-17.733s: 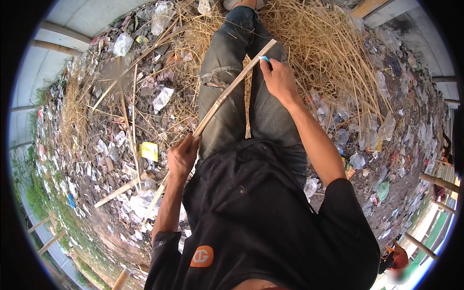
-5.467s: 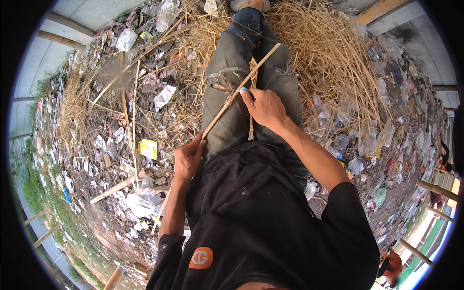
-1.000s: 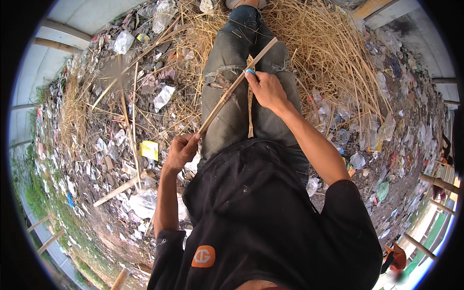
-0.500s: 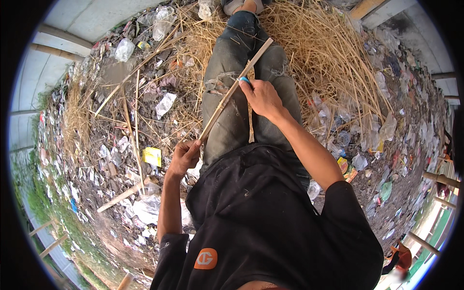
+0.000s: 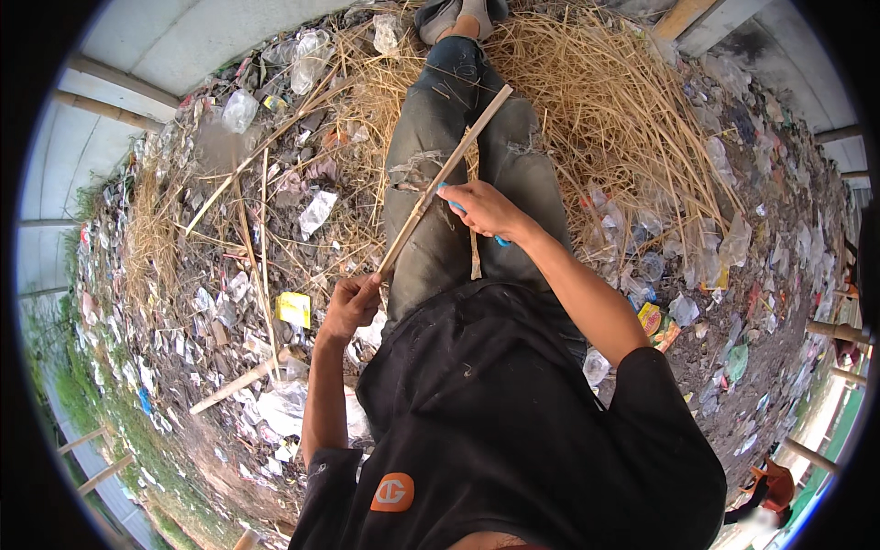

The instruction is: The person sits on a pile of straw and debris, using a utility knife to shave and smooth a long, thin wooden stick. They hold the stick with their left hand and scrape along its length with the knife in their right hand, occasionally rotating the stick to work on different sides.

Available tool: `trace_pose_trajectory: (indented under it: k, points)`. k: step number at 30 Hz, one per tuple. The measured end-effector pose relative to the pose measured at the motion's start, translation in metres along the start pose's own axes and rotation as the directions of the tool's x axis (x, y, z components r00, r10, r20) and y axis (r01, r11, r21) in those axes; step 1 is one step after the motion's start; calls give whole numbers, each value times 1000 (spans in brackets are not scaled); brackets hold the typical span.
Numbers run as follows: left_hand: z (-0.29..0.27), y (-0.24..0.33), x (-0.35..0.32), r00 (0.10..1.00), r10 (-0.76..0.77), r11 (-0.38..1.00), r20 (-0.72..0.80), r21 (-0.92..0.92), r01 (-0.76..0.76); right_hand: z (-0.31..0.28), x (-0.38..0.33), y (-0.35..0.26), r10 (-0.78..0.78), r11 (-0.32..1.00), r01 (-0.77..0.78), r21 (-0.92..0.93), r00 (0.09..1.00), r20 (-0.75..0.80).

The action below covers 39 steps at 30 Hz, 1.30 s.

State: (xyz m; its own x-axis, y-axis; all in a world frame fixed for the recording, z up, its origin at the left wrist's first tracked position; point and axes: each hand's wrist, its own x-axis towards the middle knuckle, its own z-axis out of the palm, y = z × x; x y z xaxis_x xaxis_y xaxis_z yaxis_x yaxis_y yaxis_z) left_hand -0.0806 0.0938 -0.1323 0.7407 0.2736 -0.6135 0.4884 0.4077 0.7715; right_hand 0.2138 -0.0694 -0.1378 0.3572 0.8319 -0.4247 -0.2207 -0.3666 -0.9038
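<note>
My left hand [image 5: 353, 305], closed on the wooden strip's [image 5: 415, 220] near end, apparently steadies it slantwise over my trousers [image 5: 515, 137]; my right hand [image 5: 483, 209], curled around a blue tool [image 5: 502, 241], meets its middle, presumably for control.

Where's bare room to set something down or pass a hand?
Barest: brown dirt at lower left, between grass and plastic litter. Passing room: over the torn jeans, between bamboo strip and black shirt. Crowded: litter left of the jeans, straw right.
</note>
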Motion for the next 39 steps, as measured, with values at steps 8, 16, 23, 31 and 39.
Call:
trace_pose_trajectory:
  k: [8, 16, 23, 31, 39]
  points:
    - [6, 11, -13, 995, 99, 992, -5, 74, -98, -31, -28, -50, -239, 967, 194, -165, 914, -326]
    - [12, 29, -20, 990, 117, 973, 80, 192, -130, -29, -48, -81, -345, 937, 284, -201, 840, -420]
    - [-4, 17, -29, 979, 201, 959, 28, 199, -202, -44, -26, -82, -485, 868, 458, -192, 698, -526]
    - [-9, 16, -48, 967, 253, 941, -34, 241, -237, -79, -35, -102, -359, 853, 507, 123, 741, -568]
    - [35, 49, -52, 933, 360, 911, 20, 209, -356, -67, -40, -103, -350, 794, 538, 284, 786, -510]
